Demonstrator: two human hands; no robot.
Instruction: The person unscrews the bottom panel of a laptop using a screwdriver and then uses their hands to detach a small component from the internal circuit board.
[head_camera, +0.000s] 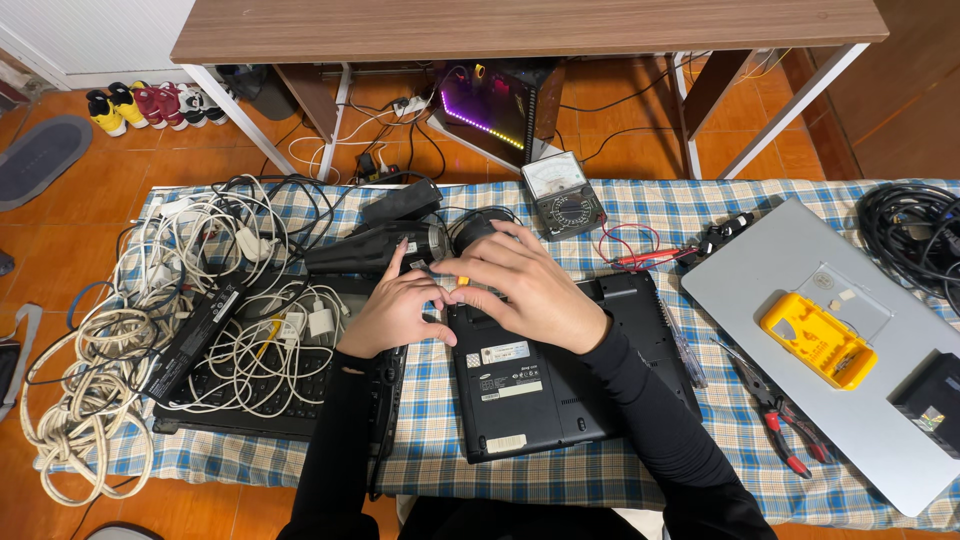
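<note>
A black laptop (560, 385) lies upside down on a checked cloth (430, 430), its labelled underside facing up. My left hand (393, 310) and my right hand (525, 285) meet over its far left corner. Between their fingertips sits a small tool with an orange tip (462, 281), pinched by my right hand and steadied by my left. My right palm rests across the laptop's back edge. What lies under the fingers is hidden.
A tangle of white and black cables (200, 290) covers a keyboard at left. A black hair dryer (375, 245), an analogue multimeter (563, 195) with red leads, a silver laptop (800, 350) bearing a yellow case (818, 340), and red-handled pliers (775, 415) lie around.
</note>
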